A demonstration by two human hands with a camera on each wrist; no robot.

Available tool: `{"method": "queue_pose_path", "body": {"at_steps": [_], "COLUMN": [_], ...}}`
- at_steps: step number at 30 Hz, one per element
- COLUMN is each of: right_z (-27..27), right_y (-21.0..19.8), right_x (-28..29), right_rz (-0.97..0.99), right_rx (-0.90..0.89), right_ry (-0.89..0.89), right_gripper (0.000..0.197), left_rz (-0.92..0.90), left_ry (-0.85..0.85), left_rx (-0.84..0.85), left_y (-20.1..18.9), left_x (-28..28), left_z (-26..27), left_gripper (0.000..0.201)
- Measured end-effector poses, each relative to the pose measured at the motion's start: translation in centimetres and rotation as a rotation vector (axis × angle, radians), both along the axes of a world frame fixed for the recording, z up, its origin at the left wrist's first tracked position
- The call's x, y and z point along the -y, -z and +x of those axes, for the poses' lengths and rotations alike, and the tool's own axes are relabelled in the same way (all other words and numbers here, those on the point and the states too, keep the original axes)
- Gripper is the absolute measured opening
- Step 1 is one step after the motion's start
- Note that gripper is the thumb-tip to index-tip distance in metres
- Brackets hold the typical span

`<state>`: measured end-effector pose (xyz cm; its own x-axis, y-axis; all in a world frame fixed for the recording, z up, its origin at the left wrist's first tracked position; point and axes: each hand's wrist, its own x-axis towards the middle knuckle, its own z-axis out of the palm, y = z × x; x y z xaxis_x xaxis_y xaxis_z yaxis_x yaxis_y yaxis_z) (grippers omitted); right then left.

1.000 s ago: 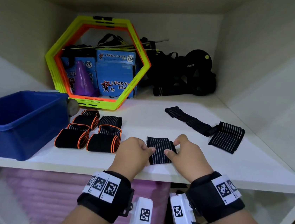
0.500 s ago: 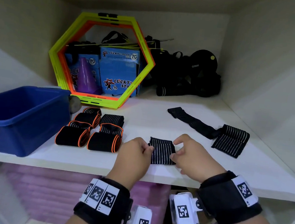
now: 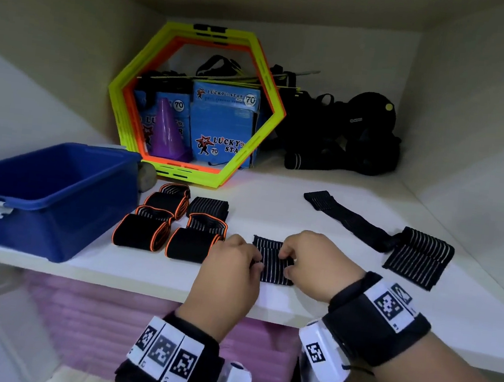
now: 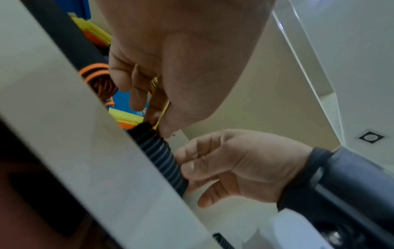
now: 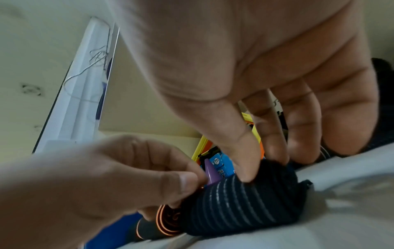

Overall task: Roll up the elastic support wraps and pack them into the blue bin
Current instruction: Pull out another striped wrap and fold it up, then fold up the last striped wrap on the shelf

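A black wrap with thin white stripes lies partly rolled near the front edge of the white shelf. My left hand pinches its left end and my right hand pinches its right end, fingers curled over the roll. In the left wrist view the striped roll sits between both hands. Several rolled wraps with orange edges lie in a group to the left. The blue bin stands at the left end of the shelf. A long unrolled striped wrap lies at the right.
A yellow and orange hexagon frame leans at the back, with blue boxes and a purple cone behind it. Black straps and gear pile up at the back right. Pink mats fill the space below the shelf.
Both hands have closed in on the striped wrap, which now looks shorter and more rolled. The head camera has tilted slightly.
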<state>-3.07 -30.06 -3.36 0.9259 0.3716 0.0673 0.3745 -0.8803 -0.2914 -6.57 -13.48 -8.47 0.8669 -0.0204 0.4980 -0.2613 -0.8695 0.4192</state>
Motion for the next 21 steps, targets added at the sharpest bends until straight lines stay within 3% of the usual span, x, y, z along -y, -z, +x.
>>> {"method": "queue_pose_path", "body": {"at_steps": [7, 12, 16, 21], "right_z": [3.4, 7.0, 10.3, 12.7], "right_y": [-1.4, -2.9, -3.5, -2.9], "right_x": [-2.8, -5.3, -7.1, -8.7], "right_rz": [-0.2, -0.28, -0.353, -0.363], "right_rx": [-0.012, -0.07, -0.101, -0.034], "right_ry": [-0.007, -0.019, -0.035, -0.039], "right_gripper": [0.02, 0.03, 0.032, 0.021], "left_rz": [0.051, 0.13, 0.102, 0.069], "left_ry": [-0.152, -0.176, -0.178, -0.172], "left_rx": [0.079, -0.077, -0.044, -0.037], "left_y": [-3.0, -1.8, -0.9, -0.5], "left_x": [-6.2, -8.8, -9.1, -9.2], "left_z": [-0.2, 0.6, 1.0, 1.2], "left_gripper": [0.019, 0.026, 0.025, 0.023]}}
